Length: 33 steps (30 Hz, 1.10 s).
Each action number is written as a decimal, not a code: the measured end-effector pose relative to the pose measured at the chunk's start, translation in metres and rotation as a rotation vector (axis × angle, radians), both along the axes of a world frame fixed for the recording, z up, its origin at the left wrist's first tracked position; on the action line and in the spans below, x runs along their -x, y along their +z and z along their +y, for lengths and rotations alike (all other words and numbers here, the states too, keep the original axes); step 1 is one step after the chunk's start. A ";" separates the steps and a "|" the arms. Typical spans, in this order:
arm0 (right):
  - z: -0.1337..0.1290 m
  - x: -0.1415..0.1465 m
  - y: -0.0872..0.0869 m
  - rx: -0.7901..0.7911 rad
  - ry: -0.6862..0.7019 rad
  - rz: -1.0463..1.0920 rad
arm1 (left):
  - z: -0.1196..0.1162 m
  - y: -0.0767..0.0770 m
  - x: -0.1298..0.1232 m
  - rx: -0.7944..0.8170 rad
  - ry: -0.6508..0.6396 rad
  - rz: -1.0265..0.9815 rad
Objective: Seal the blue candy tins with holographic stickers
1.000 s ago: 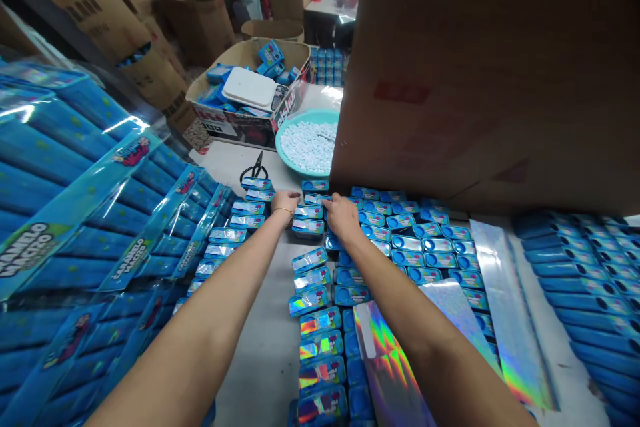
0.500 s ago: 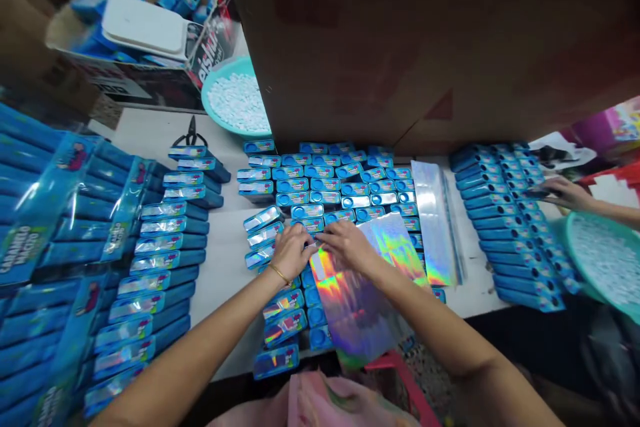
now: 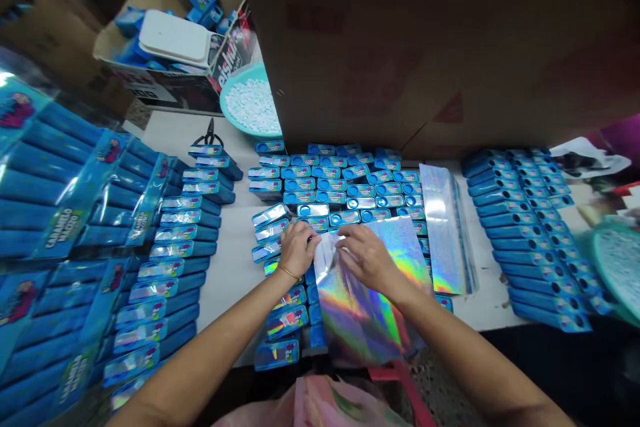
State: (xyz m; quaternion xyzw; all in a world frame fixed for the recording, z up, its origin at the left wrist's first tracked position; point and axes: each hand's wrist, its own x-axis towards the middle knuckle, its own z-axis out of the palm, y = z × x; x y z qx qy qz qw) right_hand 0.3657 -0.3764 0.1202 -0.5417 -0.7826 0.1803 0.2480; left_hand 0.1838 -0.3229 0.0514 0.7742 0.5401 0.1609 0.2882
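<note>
A shiny holographic sticker sheet lies over the rows of small blue boxes in front of me. My left hand is at the sheet's upper left corner, thumb and fingers closed on its edge above the boxes. With bent fingers and thumb together, my right hand pinches the sheet's upper part, just right of a pale patch. Whether a single sticker is between those fingertips is too small to tell. Shiny labels show on the ends of many boxes.
More holographic sheets lie to the right, beside stacked blue boxes. Another stack and wrapped packs stand left. Behind are pliers, a bowl of white pieces and a large cardboard carton.
My right hand has moved back from the box beside my left hand onto the sticker sheet. The sheet's upper left corner has shifted up toward my left fingers. The co-worker's hand has left view.
</note>
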 end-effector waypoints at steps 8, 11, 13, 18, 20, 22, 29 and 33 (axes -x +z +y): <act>0.105 0.023 0.024 0.391 -0.356 0.436 | 0.047 0.024 0.025 0.510 0.353 -0.895; 0.134 0.042 0.000 0.532 -0.448 0.654 | 0.068 0.041 0.040 0.605 0.422 -1.069; 0.144 0.053 -0.010 0.589 -0.482 0.770 | 0.079 0.044 0.048 0.573 0.431 -1.045; 0.159 0.076 -0.011 0.693 -0.491 0.934 | 0.107 0.029 0.071 0.362 0.498 -0.849; 0.165 0.082 -0.010 0.709 -0.484 0.964 | 0.118 0.024 0.080 0.342 0.454 -0.801; 0.171 0.088 -0.011 0.716 -0.482 0.974 | 0.128 0.021 0.087 0.366 0.383 -0.791; 0.207 0.109 -0.036 0.501 -0.587 0.818 | 0.170 0.010 0.095 0.320 0.577 -0.712; 0.240 0.123 -0.048 0.306 -0.670 0.503 | 0.214 -0.007 0.093 0.148 0.635 -0.564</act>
